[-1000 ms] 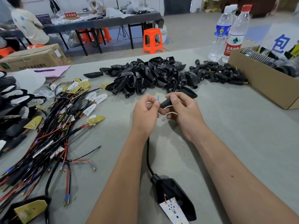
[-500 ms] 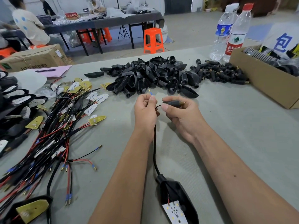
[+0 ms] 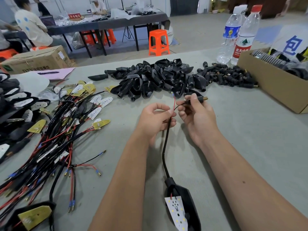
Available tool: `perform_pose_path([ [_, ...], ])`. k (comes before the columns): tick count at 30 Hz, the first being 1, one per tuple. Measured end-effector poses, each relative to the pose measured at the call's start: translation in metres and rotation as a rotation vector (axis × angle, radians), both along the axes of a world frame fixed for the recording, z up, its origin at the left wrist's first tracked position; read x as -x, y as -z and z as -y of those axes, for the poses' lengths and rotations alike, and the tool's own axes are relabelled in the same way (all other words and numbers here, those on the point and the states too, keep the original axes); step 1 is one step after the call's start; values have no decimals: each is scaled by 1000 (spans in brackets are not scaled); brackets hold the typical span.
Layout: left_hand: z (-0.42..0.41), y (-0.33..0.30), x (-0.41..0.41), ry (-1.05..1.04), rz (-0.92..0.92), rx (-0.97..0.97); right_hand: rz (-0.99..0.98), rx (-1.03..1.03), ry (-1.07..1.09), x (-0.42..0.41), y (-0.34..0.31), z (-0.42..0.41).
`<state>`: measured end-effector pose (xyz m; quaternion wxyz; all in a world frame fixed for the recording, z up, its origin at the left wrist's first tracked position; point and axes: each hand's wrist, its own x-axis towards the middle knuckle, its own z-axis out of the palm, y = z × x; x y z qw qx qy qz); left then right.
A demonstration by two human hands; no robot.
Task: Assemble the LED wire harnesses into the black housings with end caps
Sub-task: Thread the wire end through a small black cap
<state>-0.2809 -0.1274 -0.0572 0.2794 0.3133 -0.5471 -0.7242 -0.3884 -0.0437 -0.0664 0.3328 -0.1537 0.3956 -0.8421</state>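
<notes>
The black cable (image 3: 167, 130) is pinched by the curled left hand (image 3: 155, 118), just short of the heap of housings (image 3: 155, 77). An end cap (image 3: 198, 99) on its black lead is pinched by the right hand (image 3: 196, 114) nearer that heap.

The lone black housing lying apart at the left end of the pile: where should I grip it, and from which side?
Pinch the lone black housing across its narrow width near the middle, coming from above on the left. It lies flat and long, pointing left, with bare table around it; the housing pile crowds its right.
</notes>
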Motion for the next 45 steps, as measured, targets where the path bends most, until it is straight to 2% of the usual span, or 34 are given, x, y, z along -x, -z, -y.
perform_pose_path([
  [4, -2, -1, 1, -83, -29, -18, -61, -57, 7, 1, 2, 1],
  [8, -6, -1, 4, -51, -30, 24, -230, -194, -3, -1, 8, 4],
  [16, -7, -6, 7, -50, -77, 15, -460, -249, -38, -5, 13, 5],
  [20, -7, 2, 8, -293, -129, 113, -534, -283, -7, -6, 14, 6],
  [23, -2, 4, 7, -468, -191, 89, -457, -259, -3, -5, 15, 7],
  [26, 4, 6, 4, -516, -191, 39, -388, -242, 16, -5, 15, 8],
  [33, 8, 9, -1, -180, 60, 313, -271, -167, 125, 0, 13, 8],
  [41, 2, 5, -5, 14, 21, 373, -151, -132, 164, 0, 10, 6],
  [45, -1, 4, -3, 21, 20, 394, -160, -140, 145, 0, 8, 6],
])
